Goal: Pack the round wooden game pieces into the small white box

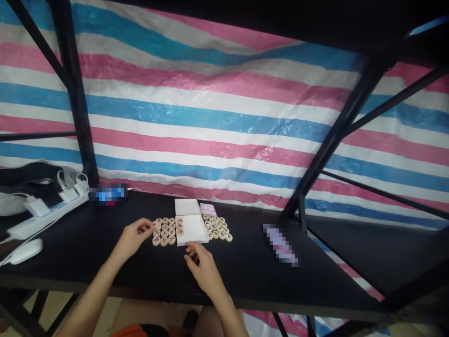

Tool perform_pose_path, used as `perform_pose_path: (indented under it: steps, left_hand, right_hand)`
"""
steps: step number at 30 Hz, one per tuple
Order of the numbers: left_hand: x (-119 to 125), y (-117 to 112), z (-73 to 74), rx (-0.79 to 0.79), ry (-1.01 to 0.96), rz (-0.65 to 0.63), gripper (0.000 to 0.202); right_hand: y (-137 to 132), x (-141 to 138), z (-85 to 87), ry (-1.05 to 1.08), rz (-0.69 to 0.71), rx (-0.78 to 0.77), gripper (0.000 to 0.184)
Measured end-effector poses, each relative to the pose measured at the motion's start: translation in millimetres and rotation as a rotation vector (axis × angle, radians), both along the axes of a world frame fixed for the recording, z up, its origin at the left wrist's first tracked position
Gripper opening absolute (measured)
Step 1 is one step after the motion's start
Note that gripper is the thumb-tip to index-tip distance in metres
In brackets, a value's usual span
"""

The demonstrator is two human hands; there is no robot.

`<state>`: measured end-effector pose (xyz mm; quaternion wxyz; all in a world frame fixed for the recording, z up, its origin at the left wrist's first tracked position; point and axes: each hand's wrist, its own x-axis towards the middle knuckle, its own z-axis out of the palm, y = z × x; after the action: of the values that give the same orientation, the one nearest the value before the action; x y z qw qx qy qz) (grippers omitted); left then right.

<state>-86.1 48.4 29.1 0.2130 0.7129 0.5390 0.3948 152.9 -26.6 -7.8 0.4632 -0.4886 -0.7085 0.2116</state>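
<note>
My left hand (135,238) is at the left edge of a block of round Chinese chess pieces with red characters (164,232). Its thumb and forefinger close on a piece at that edge, partly hidden by the fingertips. To the right lies an open white box (192,228), its lid (187,207) folded back. Several red-marked pieces (180,226) stand in a column along the box's left inside. My right hand (203,267) rests at the box's front edge, fingers loosely bent and apart, holding nothing. Dark-marked pieces (219,227) are grouped right of the box.
A pink-and-white card (208,209) lies behind the dark-marked pieces. A blurred phone-like object (280,244) is on the right of the black table (245,276). At left are a power strip (49,216), a white mouse-like object (27,251) and cables. Striped sheeting hangs behind.
</note>
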Motion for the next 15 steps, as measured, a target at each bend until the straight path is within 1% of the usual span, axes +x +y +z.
perform_pose_path:
  steps: [3, 6, 8, 11, 13, 15]
  left_hand:
    - [-19.3, 30.6, -5.6, -0.024, 0.17, 0.088, 0.031]
    - [-23.4, 45.2, -13.7, -0.032, 0.252, 0.073, 0.026]
    - [-22.5, 46.7, -17.1, -0.019, 0.255, 0.037, 0.024]
    - [-22.5, 44.1, -18.8, 0.0, 0.246, -0.017, 0.025]
    - [-24.0, 43.0, -19.5, 0.008, 0.243, -0.044, 0.027]
    - [-25.6, 43.7, -21.2, 0.021, 0.248, -0.073, 0.028]
  right_hand:
    - [1.1, 0.1, -3.7, -0.044, -0.002, 0.004, 0.025]
    - [-0.3, -0.3, -4.0, -0.07, -0.026, 0.024, 0.024]
    - [-1.0, -1.3, -1.4, -0.09, -0.051, 0.052, 0.021]
    - [3.8, -3.3, 7.2, -0.133, -0.095, 0.121, 0.018]
    - [13.7, -4.1, 14.7, -0.168, -0.148, 0.158, 0.019]
    - [28.7, -4.5, 21.7, -0.234, -0.201, 0.159, 0.019]
